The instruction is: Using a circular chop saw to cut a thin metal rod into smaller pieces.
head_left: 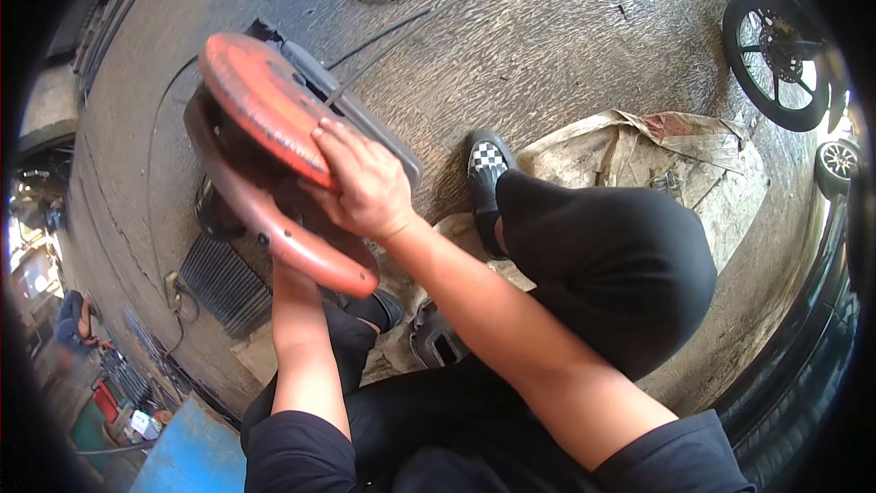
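Note:
A red cut-off saw point(265, 96) with a rounded, scuffed blade guard stands tilted on the floor in front of me. My right hand point(370, 178) grips the near end of the guard, its fingers over the red metal and its thumb side low against it. From below, my left forearm point(306, 347) reaches up behind the saw's curved red handle point(315, 260). That handle hides my left hand, so its fingers do not show. Along the saw's right side runs a long grey base point(370, 132). Between my legs lies a black welding mask point(433, 333).
A crumpled, dirty tarp point(570, 160) spreads beneath and beyond my right leg. A dark ridged piece point(228, 278) sits left of the saw. Cables point(392, 36) cross the floor. Motorcycle wheels point(776, 59) stand right; another person point(75, 321) crouches far left, near a blue surface point(192, 447).

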{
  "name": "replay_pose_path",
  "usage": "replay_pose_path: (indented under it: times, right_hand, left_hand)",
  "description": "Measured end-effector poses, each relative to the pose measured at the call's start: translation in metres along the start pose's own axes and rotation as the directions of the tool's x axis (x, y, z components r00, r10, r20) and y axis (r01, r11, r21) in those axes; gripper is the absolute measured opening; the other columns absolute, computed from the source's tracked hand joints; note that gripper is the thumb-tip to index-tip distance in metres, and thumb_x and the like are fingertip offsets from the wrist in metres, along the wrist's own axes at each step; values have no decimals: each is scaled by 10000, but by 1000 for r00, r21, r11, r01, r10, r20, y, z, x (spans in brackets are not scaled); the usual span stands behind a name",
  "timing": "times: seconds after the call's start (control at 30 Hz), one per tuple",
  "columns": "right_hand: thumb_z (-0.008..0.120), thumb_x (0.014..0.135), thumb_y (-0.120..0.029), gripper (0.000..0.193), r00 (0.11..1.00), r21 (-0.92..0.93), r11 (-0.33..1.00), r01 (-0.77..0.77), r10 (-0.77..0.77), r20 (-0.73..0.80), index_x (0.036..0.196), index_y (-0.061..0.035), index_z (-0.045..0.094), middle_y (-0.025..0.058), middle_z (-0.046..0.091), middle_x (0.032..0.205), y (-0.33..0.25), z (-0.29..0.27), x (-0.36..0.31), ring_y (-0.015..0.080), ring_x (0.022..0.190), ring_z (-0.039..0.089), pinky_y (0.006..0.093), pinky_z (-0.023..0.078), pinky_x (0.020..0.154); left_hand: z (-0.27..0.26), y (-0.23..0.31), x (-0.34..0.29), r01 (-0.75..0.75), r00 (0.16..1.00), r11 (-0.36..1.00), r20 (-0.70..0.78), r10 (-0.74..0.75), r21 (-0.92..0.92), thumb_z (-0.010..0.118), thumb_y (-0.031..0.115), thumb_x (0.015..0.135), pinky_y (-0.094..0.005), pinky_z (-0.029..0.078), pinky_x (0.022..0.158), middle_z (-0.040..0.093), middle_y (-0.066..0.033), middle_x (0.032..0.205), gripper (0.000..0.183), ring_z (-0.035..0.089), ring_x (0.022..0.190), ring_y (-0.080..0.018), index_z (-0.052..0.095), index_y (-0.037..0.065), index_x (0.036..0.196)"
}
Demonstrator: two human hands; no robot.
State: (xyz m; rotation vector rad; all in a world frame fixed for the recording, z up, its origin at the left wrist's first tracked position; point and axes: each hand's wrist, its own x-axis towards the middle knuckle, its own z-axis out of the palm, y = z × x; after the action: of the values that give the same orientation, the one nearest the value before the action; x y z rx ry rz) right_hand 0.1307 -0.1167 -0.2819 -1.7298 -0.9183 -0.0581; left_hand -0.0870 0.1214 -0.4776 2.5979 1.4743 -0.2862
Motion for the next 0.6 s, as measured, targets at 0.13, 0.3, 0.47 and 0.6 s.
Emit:
replay_pose_path:
  times: [0.13,0.3,0.47,0.6]
  right_hand:
    - [773,695,-261,586,1000,28,1000,-4,4,-19,1175,4,566,195,602,1194,1,-1,0,348,1046,617,409,494,888]
    - [761,673,-252,603,1000,28,999,-21,21,1,1191,-7,572,184,597,1210,2,-3,1,334,1021,625,406,494,869]
    - [757,640,-236,613,1000,42,999,-26,26,2,1183,-11,580,177,601,1202,2,-6,2,325,998,627,403,493,873]
    - [759,646,-236,601,1000,56,998,-21,21,-6,1171,-1,584,188,601,1195,3,-5,2,332,1007,625,401,491,873]
  left_hand:
    - [-8,-9,-4,82,996,997,-21,-82,-1,332,252,961,-357,340,1082,459,-139,1389,454,413,1286,-262,431,52,1356]
    - [-16,-17,-10,123,992,992,-7,-123,10,345,273,963,-366,359,1065,477,-141,1369,443,439,1258,-270,445,65,1341]
    - [-21,-20,-9,130,992,991,-11,-130,21,357,293,966,-374,378,1049,494,-143,1349,432,466,1230,-278,460,79,1327]
    - [-20,-9,5,92,995,995,-26,-92,26,367,310,968,-380,394,1035,508,-145,1333,424,487,1207,-284,472,90,1315]
